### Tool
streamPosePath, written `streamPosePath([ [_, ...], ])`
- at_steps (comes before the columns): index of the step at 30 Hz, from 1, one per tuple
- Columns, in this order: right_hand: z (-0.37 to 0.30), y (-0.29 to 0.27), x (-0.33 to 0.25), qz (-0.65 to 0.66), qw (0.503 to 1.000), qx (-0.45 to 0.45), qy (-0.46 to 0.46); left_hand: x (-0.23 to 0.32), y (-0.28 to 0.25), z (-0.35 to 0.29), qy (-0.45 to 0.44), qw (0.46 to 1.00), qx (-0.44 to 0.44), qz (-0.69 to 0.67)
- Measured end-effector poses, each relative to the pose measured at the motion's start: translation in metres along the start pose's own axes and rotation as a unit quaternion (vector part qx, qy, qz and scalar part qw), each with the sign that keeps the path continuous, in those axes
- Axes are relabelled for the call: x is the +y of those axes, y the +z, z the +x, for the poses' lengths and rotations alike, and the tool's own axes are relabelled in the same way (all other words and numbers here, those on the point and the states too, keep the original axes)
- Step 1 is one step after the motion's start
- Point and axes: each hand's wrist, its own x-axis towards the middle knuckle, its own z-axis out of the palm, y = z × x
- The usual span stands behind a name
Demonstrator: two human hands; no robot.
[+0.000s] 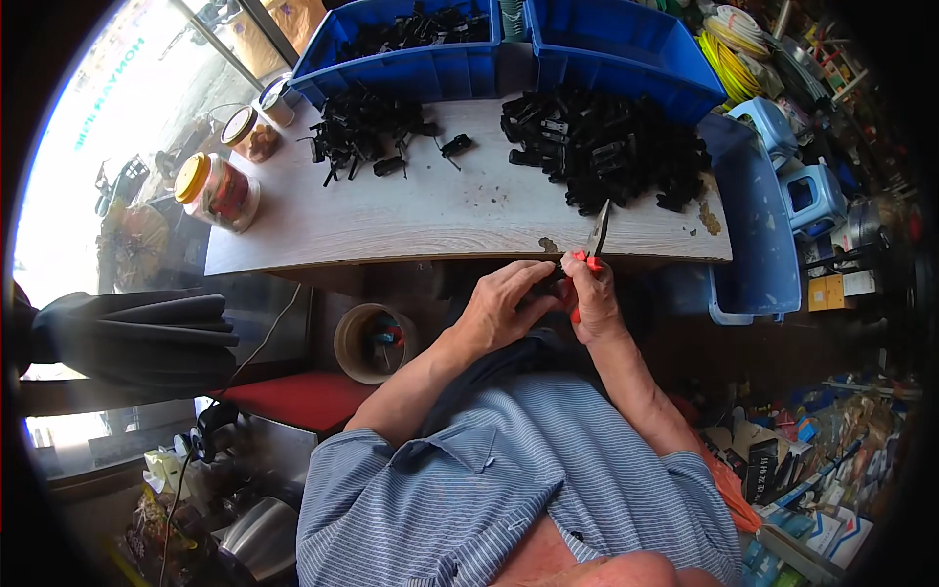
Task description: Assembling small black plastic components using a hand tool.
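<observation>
My right hand (594,300) is closed round the red handles of a pair of long-nose pliers (599,231), whose metal jaws point up over the table's front edge. Close beside it, my left hand (504,305) has its fingers bent and pinched together. A small dark bit shows at its fingertips, too hidden to name. Beyond the pliers lies a large heap of small black plastic parts (611,147). A smaller heap of black parts with thin leads (357,132) sits further left, with a loose black part (456,146) near it.
Two blue bins (401,76) (626,68) stand behind the heaps on the white table (421,230). Jars, one yellow-lidded (220,193), line its left end. A round bucket (350,342) sits below, left of my arms. A blue tub (753,230) stands at the right.
</observation>
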Motion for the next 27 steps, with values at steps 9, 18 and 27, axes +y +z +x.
streamPosePath([
  [9,0.001,0.004,0.007,-0.016,1.0,0.017,0.0,0.001,0.019,-0.005,-0.003,0.992,0.087,0.096],
  [18,-0.009,0.001,0.011,-0.021,0.996,-0.056,0.07,-0.006,0.026,-0.005,-0.203,0.942,0.228,-0.14],
  [27,-0.027,0.017,0.016,-0.115,0.985,-0.048,0.119,-0.004,0.021,0.011,-0.221,0.905,0.264,-0.248],
])
